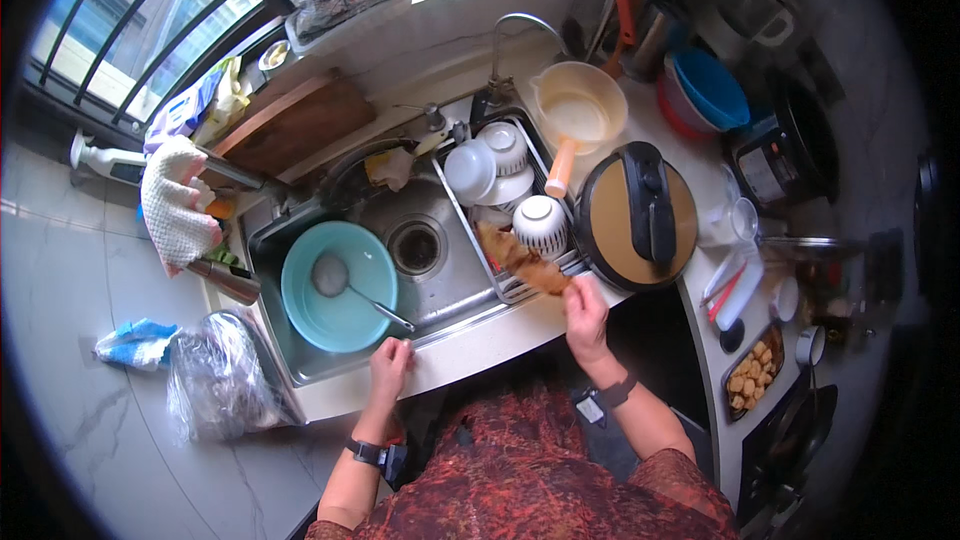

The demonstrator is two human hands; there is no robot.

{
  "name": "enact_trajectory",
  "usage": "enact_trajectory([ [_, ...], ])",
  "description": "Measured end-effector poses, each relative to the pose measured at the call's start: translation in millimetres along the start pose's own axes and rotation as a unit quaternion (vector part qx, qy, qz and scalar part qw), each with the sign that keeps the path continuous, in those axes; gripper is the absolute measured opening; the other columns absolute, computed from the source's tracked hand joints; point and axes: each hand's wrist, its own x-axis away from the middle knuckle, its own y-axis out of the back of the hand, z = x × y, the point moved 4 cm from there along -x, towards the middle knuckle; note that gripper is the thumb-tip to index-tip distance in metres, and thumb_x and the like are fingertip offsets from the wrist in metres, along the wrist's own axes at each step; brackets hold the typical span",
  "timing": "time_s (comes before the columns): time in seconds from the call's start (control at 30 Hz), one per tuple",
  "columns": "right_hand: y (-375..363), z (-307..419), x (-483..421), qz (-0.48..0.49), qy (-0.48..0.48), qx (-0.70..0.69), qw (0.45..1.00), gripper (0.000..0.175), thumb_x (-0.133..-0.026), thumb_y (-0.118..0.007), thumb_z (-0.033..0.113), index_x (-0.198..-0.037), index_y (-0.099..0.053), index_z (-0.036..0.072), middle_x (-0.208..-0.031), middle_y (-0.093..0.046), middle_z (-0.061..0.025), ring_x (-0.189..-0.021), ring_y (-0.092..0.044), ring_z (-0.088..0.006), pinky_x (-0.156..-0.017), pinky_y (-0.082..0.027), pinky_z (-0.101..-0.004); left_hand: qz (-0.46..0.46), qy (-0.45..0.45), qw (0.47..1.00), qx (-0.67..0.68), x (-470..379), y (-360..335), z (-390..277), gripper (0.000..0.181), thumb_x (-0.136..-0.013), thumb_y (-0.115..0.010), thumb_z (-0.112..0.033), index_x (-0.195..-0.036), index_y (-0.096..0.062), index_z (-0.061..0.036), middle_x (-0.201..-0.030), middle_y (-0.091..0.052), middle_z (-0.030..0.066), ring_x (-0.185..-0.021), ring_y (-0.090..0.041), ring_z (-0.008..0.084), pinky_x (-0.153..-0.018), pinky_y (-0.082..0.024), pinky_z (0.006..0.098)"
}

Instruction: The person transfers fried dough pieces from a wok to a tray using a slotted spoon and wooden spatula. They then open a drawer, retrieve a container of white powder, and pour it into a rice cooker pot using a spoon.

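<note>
My right hand [586,315] grips one end of a limp brown cloth-like piece [525,261], which stretches over the dish rack [504,298] beside the bowls; its exact kind is unclear. My left hand [391,364] is at the counter's front edge, fingers curled, below a turquoise basin [294,315] in the steel sink [442,292]. Whether it holds anything cannot be made out. A ladle or strainer [330,275] rests in the basin, its handle over the rim towards my left hand. White bowls [540,223], one upside down with dark stripes, sit in the rack.
A round lidded cooker [600,217] stands right of the rack, with a handled cream dipper [577,109] behind. A faucet [491,52] rises at the back. Colored basins [709,90], a tray of pale brown pieces [752,375], a wooden board [292,120] and a plastic bag [221,382] lie around.
</note>
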Motion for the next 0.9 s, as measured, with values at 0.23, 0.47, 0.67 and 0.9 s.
enact_trajectory([
  [0.23,-41,63,76,0.211,0.287,-0.066,0.932,0.017,-0.071,-0.070,0.003,-0.086,-0.061,0.004,-0.088,-0.058,-0.0078,-0.084,-0.057,-0.0271,-0.073,-0.047,-0.0353,0.209,0.222,0.875,0.376,11,-18,-37,0.039,-0.092,-0.051,-0.035,-0.113,-0.053,-0.0017,-0.104,-0.063,0.0147,-0.088,-0.065,0.0283,-0.071,-0.055,0.0416],
  [0.47,-22,87,112,0.156,0.270,-0.015,0.950,0.037,-0.070,-0.066,0.004,-0.106,-0.060,0.006,-0.120,-0.052,-0.0124,-0.113,-0.049,-0.0312,-0.093,-0.041,-0.0400,0.130,0.082,0.971,0.185,1,1,-14,0.024,-0.076,-0.054,-0.008,-0.098,-0.057,0.0006,-0.091,-0.062,0.0127,-0.083,-0.062,0.0301,-0.075,-0.053,0.0488],
  [0.67,40,-48,208,0.008,-0.061,0.069,0.996,0.022,-0.078,-0.060,0.009,-0.099,-0.060,0.002,-0.101,-0.060,-0.0139,-0.090,-0.061,-0.0286,-0.080,-0.050,-0.0370,0.161,0.093,0.955,0.230,-12,-17,-5,0.014,-0.079,-0.053,-0.010,-0.086,-0.059,0.0010,-0.078,-0.059,0.0083,-0.071,-0.058,0.0219,-0.063,-0.049,0.0378],
  [0.9,154,-183,425,-0.190,-0.414,0.087,0.886,0.024,-0.078,-0.057,0.014,-0.099,-0.062,0.004,-0.087,-0.066,-0.0172,-0.081,-0.065,-0.0295,-0.073,-0.052,-0.0381,0.297,-0.005,0.955,-0.015,70,-121,-40,0.012,-0.078,-0.057,-0.009,-0.080,-0.063,0.0012,-0.076,-0.060,0.0067,-0.069,-0.058,0.0202,-0.059,-0.047,0.0334],
])
